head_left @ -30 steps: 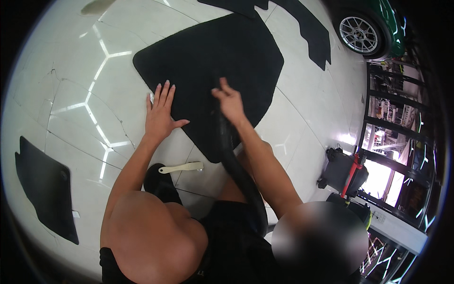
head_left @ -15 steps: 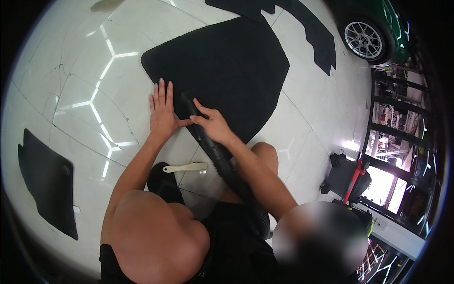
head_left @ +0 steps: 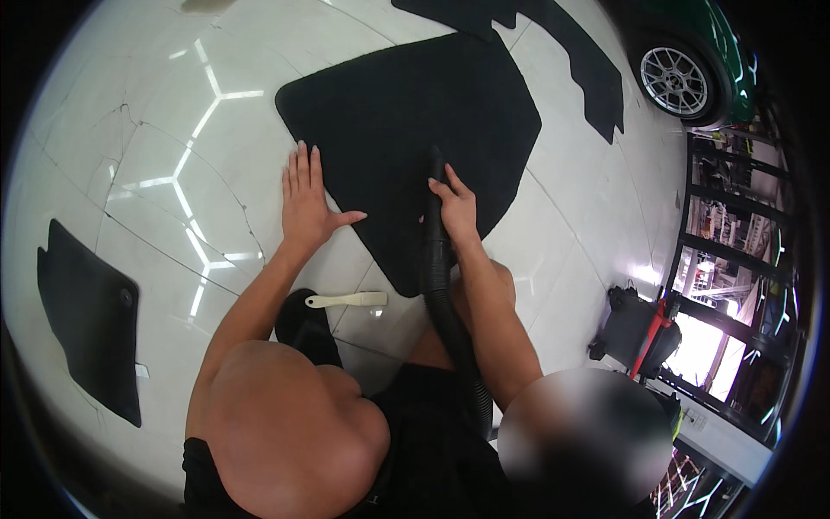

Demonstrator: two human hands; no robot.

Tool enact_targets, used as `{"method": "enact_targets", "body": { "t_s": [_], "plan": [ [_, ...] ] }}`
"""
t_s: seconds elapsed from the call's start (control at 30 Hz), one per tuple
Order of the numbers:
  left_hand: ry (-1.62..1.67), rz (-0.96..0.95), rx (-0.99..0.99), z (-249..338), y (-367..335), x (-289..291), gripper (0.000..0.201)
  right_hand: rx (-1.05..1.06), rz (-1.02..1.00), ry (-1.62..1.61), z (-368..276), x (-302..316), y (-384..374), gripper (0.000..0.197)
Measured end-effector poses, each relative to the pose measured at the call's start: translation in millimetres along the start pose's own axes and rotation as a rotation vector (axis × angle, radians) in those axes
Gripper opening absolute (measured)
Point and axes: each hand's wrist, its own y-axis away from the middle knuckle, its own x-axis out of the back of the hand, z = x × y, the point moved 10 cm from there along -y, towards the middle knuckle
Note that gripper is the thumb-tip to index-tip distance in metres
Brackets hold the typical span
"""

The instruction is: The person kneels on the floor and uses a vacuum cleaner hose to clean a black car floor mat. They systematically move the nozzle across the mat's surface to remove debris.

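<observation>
Plainly, the fingers of the right hand are curled around the black nozzle, gripping it near the middle of the frame, with the thumb on its left side. The nozzle's long axis runs nearly up and down the frame, its tip aimed toward the top; black on black, I cannot tell whether that tip touches the pile. Under it lies the large black mat, filling the upper middle and narrowing to a blunt corner below. The mat therefore spreads upward and to both sides of the nozzle tip, with its broad part farther up the frame.

The left hand grips nothing: its fingers are spread flat along the mat's slanting left edge, the thumb tip over the mat. This hand is nearer that edge, while the right is nearer the lower right side.

From the nozzle the ribbed hose bends down between the legs. A pale brush lies crosswise on the floor below the mat, closer to the left hand. Farther out, a smaller mat lies lower left, and a silver wheel stands upper right.
</observation>
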Motion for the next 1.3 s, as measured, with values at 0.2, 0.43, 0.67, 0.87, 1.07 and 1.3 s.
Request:
{"method": "enact_targets", "body": {
  "t_s": [0.2, 0.43, 0.67, 0.87, 1.07, 1.3],
  "plan": [
    [-0.023, -0.011, 0.019, -3, 0, -3, 0.154, 0.284, -0.181, 0.538, 16, -90, 48, 0.076],
    [-0.155, -0.077, 0.055, -8, 3, -4, 0.148, 0.278, -0.534, 0.805, -1, -115, 51, 0.078],
    [-0.098, -0.152, 0.073, -13, 7, -11, 0.138, 0.263, -0.400, 0.673, -44, -150, 20, 0.080],
    [-0.165, -0.059, 0.061, -16, 6, -14, 0.149, 0.453, -0.461, 0.552, 13, -115, 42, 0.075],
    [-0.082, -0.111, 0.070, -10, 4, -11, 0.143, 0.252, -0.342, 0.294, -34, -157, -23, 0.077],
    [-0.072, -0.128, 0.078, -6, 6, -8, 0.131, 0.415, -0.358, 0.665, 3, -118, 46, 0.081]
  ]
}}
